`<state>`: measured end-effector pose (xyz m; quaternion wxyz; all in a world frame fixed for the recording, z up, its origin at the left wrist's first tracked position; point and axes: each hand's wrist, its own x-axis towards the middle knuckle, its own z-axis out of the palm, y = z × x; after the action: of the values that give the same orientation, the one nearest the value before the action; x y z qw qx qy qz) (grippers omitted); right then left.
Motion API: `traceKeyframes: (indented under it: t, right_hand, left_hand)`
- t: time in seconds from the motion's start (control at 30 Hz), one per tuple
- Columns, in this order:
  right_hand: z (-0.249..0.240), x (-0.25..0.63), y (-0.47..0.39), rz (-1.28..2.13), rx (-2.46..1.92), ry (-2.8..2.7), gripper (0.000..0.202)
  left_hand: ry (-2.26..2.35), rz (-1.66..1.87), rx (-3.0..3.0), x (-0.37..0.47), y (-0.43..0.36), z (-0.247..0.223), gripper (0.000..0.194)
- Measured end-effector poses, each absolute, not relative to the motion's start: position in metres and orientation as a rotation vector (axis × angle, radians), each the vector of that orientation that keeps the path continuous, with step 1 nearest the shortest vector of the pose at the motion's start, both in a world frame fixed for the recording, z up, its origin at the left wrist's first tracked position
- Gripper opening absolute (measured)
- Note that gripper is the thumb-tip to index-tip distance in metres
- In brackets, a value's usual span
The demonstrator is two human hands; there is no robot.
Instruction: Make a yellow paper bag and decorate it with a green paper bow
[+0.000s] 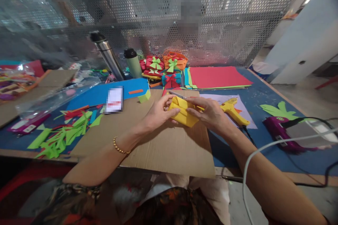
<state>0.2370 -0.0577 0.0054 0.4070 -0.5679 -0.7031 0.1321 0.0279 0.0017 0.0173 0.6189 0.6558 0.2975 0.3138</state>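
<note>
My left hand (158,110) is closed round the left end of a small yellow folded box (181,111), its thumb pressed on the near side. On the right end my right hand (210,112) grips the same yellow box, fingers along its top edge and side. The box is held tilted above a brown cardboard sheet (169,147). Just behind it shows a thin grey metal tool (176,94), mostly hidden. A yellow glue gun (235,111) lies right of my right hand on a pale sheet (248,119).
Green strips (66,135) and a blue sheet (111,89) lie left. Small bowed boxes (171,68), a green bottle (133,64) and a steel flask (109,54) stand behind. Red sheets (219,76) are stacked back right. A white cable (246,168) crosses near my right arm, beside a purple device (280,133).
</note>
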Motion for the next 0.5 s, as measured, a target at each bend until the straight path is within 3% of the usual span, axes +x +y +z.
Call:
traceKeyframes:
  t: [0.3,0.5]
  right_hand:
    - [0.01,0.237,-0.059,0.333,-1.469,-1.863,0.044]
    - [0.005,0.236,-0.056,0.268,-1.451,-1.887,0.046]
  left_hand:
    - [0.706,0.669,1.554,0.029,0.002,0.013,0.046]
    - [0.755,0.746,1.91,0.018,-0.001,0.003,0.073]
